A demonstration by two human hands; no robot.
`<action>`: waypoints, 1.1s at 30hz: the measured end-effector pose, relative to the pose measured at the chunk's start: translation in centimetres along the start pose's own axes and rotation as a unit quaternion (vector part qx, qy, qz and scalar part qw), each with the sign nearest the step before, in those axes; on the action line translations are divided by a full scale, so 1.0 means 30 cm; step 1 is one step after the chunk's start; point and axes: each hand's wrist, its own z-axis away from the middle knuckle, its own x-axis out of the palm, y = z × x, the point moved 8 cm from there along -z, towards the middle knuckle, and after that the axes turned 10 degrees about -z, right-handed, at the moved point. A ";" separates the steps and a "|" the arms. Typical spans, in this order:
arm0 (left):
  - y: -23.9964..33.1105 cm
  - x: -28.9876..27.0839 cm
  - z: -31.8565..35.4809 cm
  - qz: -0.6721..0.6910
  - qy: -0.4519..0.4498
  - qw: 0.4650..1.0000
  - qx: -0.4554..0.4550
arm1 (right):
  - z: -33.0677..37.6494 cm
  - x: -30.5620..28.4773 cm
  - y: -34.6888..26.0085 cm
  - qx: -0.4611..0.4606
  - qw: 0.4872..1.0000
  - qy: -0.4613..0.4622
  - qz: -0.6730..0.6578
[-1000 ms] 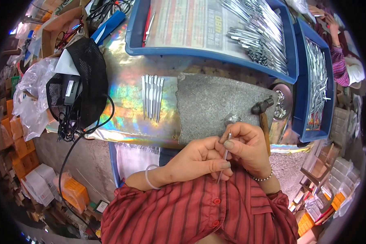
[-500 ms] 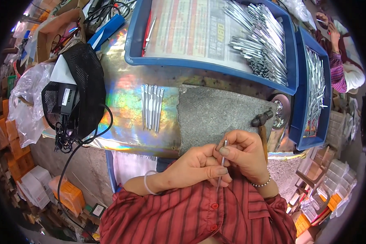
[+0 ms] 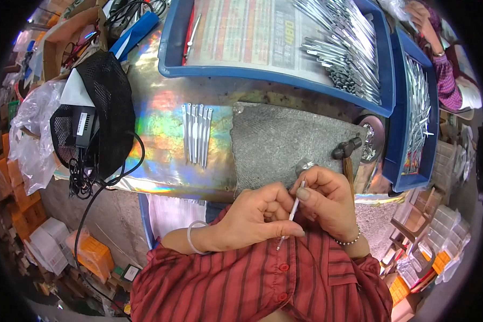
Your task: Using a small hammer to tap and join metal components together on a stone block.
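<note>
A slim silvery metal strip (image 3: 294, 210) slants between my two hands, just above my lap and in front of the bench. My left hand (image 3: 259, 216) grips its lower part, the thumb lying along it and the lower tip sticking out below. My right hand (image 3: 328, 202) pinches the upper end between thumb and fingers. Beyond them a worn grey metal plate (image 3: 290, 137) lies on the bench, and a hammer (image 3: 347, 152) rests at its right edge. Several similar flat strips with holed ends (image 3: 196, 134) lie side by side left of the plate.
A large blue tray (image 3: 225, 73) holds a heap of metal strips; another blue tray (image 3: 394, 161) stands right of it. A round dish (image 3: 378, 140) holds small metal parts. A black mesh bag (image 3: 110, 102) with cables lies left. At upper right another person's hand (image 3: 421, 19) shows.
The strip has tilted and turned, so more of its length shows between my hands. My right hand has shifted slightly right and down. The whole view has moved a little.
</note>
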 end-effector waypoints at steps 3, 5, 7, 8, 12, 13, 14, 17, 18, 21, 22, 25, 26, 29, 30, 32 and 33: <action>-0.018 0.006 0.003 0.072 0.008 0.997 -0.023 | -0.003 -0.004 0.016 0.013 1.000 -0.005 -0.015; -0.026 0.010 0.006 0.075 0.007 0.997 -0.027 | -0.001 -0.005 0.021 0.014 1.000 -0.008 -0.019; -0.031 0.011 0.010 0.076 0.008 0.997 -0.030 | 0.000 -0.003 0.026 0.016 1.000 -0.013 -0.024; -0.029 0.013 0.012 0.069 0.004 0.997 -0.026 | 0.002 -0.003 0.029 0.016 0.999 -0.014 -0.024; -0.030 0.020 0.014 0.095 -0.002 0.995 -0.031 | -0.001 0.002 0.030 0.012 0.999 -0.014 -0.031; -0.033 0.023 0.014 0.095 -0.002 0.995 -0.032 | 0.001 0.003 0.030 0.009 0.999 -0.014 -0.029; -0.040 0.030 0.014 0.134 -0.010 0.990 -0.040 | 0.001 0.007 0.030 0.009 0.999 -0.015 -0.028; -0.056 0.037 0.017 0.174 -0.026 0.983 -0.042 | 0.002 0.023 0.025 -0.003 0.999 -0.028 -0.042; -0.056 0.039 0.017 0.175 -0.034 0.983 -0.037 | 0.002 0.021 0.029 0.004 0.999 -0.020 -0.037; -0.062 0.037 0.025 0.172 -0.048 0.983 -0.041 | 0.002 0.021 0.036 0.008 1.000 -0.013 -0.027; -0.061 0.035 0.027 0.173 -0.047 0.983 -0.041 | 0.001 0.022 0.037 0.005 1.000 -0.013 -0.024; -0.065 0.038 0.035 0.198 -0.053 0.977 -0.060 | 0.000 0.024 0.046 0.016 1.000 -0.008 -0.009; -0.065 0.037 0.037 0.201 -0.054 0.976 -0.061 | 0.000 0.026 0.047 0.016 1.000 -0.009 -0.008; -0.063 0.037 0.044 0.202 -0.054 0.976 -0.057 | 0.002 0.034 0.048 0.011 1.000 -0.011 -0.005; -0.061 0.037 0.047 0.199 -0.054 0.977 -0.053 | 0.004 0.036 0.048 0.008 1.000 -0.014 -0.003; -0.063 0.037 0.051 0.193 -0.053 0.979 -0.048 | 0.007 0.041 0.050 0.006 1.000 -0.017 0.000; -0.063 0.035 0.053 0.187 -0.051 0.980 -0.045 | 0.007 0.045 0.051 0.001 1.000 -0.019 -0.002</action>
